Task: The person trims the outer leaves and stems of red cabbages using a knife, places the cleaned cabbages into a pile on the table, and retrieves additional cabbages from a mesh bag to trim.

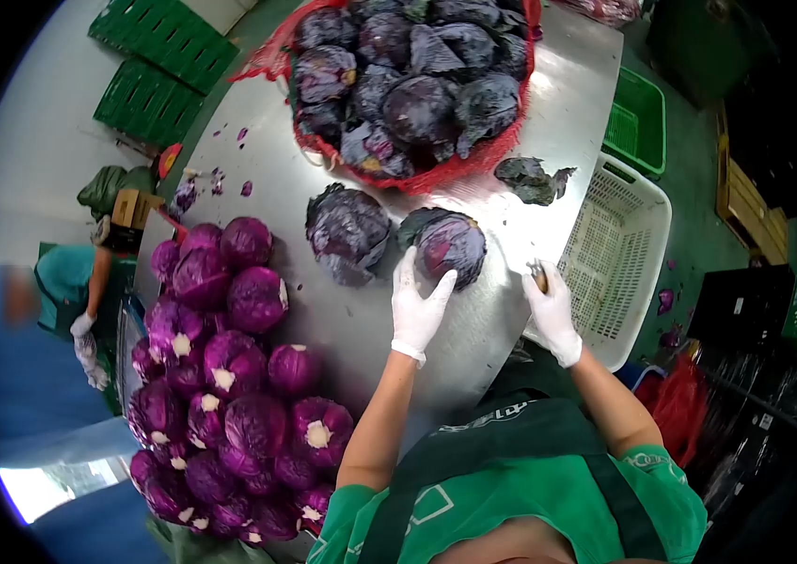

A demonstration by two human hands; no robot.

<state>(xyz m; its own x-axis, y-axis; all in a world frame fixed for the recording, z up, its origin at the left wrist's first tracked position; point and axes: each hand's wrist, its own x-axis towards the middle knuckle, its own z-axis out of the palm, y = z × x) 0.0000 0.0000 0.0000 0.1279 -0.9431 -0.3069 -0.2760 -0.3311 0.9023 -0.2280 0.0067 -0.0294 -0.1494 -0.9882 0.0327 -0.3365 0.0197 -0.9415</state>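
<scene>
My left hand, in a white glove, grips the near side of a red cabbage, thumb and fingers spread around it. This cabbage still has dull, dark outer leaves and rests on the metal table. Just left of it sits another untrimmed red cabbage. My right hand, also gloved, is closed near the table's right edge, around a small brownish thing mostly hidden by the fingers. Loose dark leaves lie beyond that hand.
A red mesh sack full of untrimmed cabbages stands at the back. Shiny trimmed cabbages are piled at left. Right of the table are a white crate and a green crate. Another person works at far left.
</scene>
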